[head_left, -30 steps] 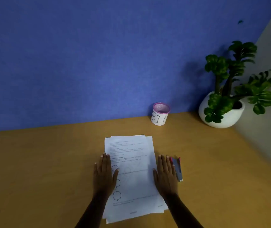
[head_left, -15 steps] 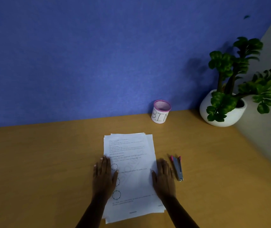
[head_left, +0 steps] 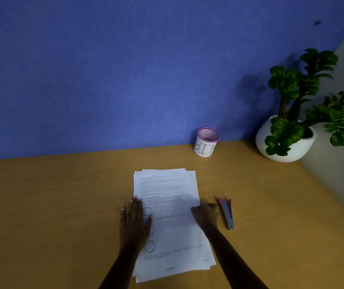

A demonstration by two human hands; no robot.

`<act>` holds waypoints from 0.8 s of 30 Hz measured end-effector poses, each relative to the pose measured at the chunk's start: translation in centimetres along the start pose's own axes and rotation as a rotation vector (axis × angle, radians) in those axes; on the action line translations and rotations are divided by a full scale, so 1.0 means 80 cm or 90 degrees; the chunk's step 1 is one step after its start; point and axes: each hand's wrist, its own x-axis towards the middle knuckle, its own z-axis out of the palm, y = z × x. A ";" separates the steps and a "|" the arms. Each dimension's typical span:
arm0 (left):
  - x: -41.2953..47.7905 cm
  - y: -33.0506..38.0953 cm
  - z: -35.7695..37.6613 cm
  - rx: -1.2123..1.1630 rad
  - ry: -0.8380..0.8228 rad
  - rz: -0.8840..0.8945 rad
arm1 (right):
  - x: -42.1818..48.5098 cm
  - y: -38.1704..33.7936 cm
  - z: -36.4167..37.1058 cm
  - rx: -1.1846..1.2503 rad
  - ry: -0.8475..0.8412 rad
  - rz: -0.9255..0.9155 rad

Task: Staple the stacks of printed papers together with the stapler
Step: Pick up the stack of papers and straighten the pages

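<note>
Both hands bracket the papers [head_left: 168, 213]: left hand [head_left: 133, 221] flat, right hand [head_left: 205, 214] curled, empty; square edges before stapling.

papers [head_left: 171, 207]: white, black print and circles | stapler [head_left: 227, 213]: grey, pink ends | counter [head_left: 62, 205]: orange-brown | wall [head_left: 125, 69]: blue | cup [head_left: 206, 142]: white, pink mesh rim | plant [head_left: 304, 90]: green, white pot [head_left: 271, 147]

We see dim, bluish scene. Plant [head_left: 304, 105] throws soft shadow left onto wall [head_left: 125, 69]. Print on papers [head_left: 166, 205] blurred, unreadable. Desk edge [head_left: 62, 157] bows from wide-angle lens.
</note>
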 end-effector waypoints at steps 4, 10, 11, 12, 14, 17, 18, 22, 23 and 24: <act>-0.001 0.001 0.000 -0.009 -0.004 -0.003 | -0.004 -0.006 0.000 0.161 -0.013 0.001; 0.001 0.000 -0.004 -0.023 -0.010 0.007 | 0.001 0.000 -0.003 0.251 -0.066 0.071; 0.001 0.000 -0.002 -0.022 0.027 0.020 | 0.001 0.001 -0.002 0.258 -0.074 0.070; 0.001 0.001 0.000 -0.030 0.050 0.019 | 0.000 0.002 -0.002 0.245 -0.077 0.062; 0.004 0.005 0.001 -0.080 0.042 -0.039 | -0.001 0.004 -0.001 0.203 -0.073 0.042; 0.019 0.019 -0.011 -0.194 0.070 -0.174 | -0.003 0.008 0.002 0.189 -0.059 0.018; 0.025 0.023 -0.018 -0.252 0.073 -0.220 | -0.004 0.009 0.002 0.195 -0.052 0.010; 0.051 0.026 -0.039 -0.524 0.069 -0.370 | -0.006 0.008 0.001 0.196 -0.060 -0.016; 0.053 0.025 -0.042 -0.552 0.064 -0.389 | -0.006 0.008 -0.001 0.195 -0.062 -0.017; 0.054 0.023 -0.046 -0.565 0.058 -0.403 | -0.006 0.008 -0.003 0.198 -0.064 -0.017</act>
